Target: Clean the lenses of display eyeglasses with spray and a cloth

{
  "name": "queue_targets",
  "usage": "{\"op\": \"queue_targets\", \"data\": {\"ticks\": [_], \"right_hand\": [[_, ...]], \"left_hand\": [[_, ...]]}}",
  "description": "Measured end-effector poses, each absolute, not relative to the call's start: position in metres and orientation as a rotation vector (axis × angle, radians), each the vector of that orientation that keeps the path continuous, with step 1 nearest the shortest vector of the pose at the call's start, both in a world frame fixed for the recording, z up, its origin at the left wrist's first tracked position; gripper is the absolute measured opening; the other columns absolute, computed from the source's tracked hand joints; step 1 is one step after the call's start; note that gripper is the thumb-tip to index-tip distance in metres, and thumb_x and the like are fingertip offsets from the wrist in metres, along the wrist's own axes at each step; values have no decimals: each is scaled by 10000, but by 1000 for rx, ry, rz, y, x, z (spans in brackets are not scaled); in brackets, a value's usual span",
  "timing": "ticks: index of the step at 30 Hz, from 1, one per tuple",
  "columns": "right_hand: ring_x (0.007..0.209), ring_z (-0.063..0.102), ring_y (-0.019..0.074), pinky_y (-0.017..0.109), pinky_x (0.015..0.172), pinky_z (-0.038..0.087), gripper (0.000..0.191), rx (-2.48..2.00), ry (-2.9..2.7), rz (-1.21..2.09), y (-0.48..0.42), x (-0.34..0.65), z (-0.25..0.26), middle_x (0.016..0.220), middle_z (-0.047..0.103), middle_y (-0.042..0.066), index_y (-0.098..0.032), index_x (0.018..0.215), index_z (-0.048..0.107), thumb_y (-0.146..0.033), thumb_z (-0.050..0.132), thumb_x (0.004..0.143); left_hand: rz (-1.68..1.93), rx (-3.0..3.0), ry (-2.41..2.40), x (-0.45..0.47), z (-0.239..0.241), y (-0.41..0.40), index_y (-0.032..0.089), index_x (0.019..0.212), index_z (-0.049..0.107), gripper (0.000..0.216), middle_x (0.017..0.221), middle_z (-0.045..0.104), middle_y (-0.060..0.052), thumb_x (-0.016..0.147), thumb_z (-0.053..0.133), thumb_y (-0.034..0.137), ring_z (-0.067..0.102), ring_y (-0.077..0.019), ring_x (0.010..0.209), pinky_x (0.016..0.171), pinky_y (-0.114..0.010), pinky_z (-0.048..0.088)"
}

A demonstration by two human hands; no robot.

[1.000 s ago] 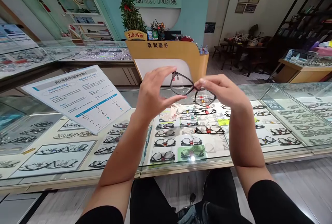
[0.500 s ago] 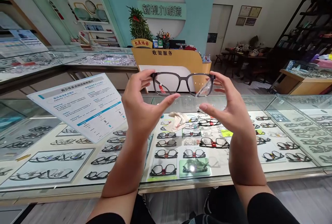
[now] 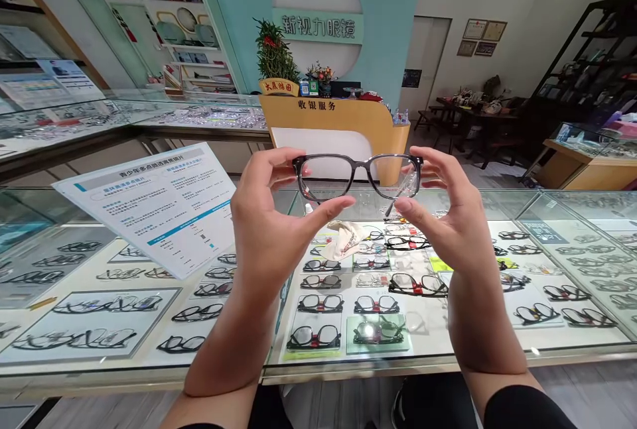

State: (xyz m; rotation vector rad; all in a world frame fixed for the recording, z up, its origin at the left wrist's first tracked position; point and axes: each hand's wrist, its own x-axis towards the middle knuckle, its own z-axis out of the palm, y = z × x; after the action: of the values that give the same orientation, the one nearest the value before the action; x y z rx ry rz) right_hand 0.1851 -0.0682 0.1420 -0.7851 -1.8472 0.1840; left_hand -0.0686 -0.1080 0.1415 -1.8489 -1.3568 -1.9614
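Observation:
A pair of dark-framed eyeglasses [image 3: 359, 165] is held up above the glass counter, its front facing away or toward me; I cannot tell which. My left hand [image 3: 271, 217] grips its left end, fingers at the hinge and thumb stretched below the left lens. At the right end, my right hand [image 3: 442, 210] holds the frame by the hinge corner, its thumb beneath the right lens. The temples show partly through the lenses. Beneath my hands, a crumpled cream cloth [image 3: 343, 238] and a pair of black-and-red glasses [image 3: 418, 284] lie at the counter.
A printed sheet [image 3: 149, 207] stands tilted on the counter at the left. Many glasses lie in rows inside the glass display case [image 3: 318, 370]. Beyond it stand a wooden cashier desk [image 3: 333, 114], another display counter [image 3: 582, 164] at the right and a dark shelf [image 3: 580, 51].
The eyeglasses and both hands have shifted slightly right and down in view. The frame's tilt has changed a little, and a temple tip now shows below the right lens. Both hands keep their hold.

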Motion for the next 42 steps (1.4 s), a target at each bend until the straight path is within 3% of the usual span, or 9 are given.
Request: {"op": "queue_targets", "data": {"ticks": [11, 16, 42], "right_hand": [[1216, 755, 334, 555, 1066, 649, 619, -872, -1890, 300, -67, 196, 148, 1396, 768, 91, -373, 1500, 633, -625, 802, 961], [1277, 738, 333, 564, 1072, 645, 597, -864, -1913, 383, -62, 206, 150, 1426, 763, 95, -367, 1529, 606, -566, 779, 994], [1322, 722, 347, 597, 1138, 626, 651, -876, -1943, 454, -58, 213, 148, 1516, 714, 146, -310, 1574, 625, -572, 780, 999]], "left_hand": [[-1900, -1932, -1331, -69, 134, -97, 302, 1344, 695, 766, 1281, 746, -86, 726, 1010, 628, 766, -301, 1120, 1005, -529, 680], [-1892, -2033, -1295, -68, 136, -97, 371, 1374, 696, 659, 1317, 727, -73, 814, 968, 586, 746, -303, 1189, 1013, -532, 677], [-1816, -1878, -1223, -47, 137, -101, 343, 1387, 710, 607, 1291, 712, -86, 859, 948, 525, 705, -326, 1227, 1088, -584, 658]]}}
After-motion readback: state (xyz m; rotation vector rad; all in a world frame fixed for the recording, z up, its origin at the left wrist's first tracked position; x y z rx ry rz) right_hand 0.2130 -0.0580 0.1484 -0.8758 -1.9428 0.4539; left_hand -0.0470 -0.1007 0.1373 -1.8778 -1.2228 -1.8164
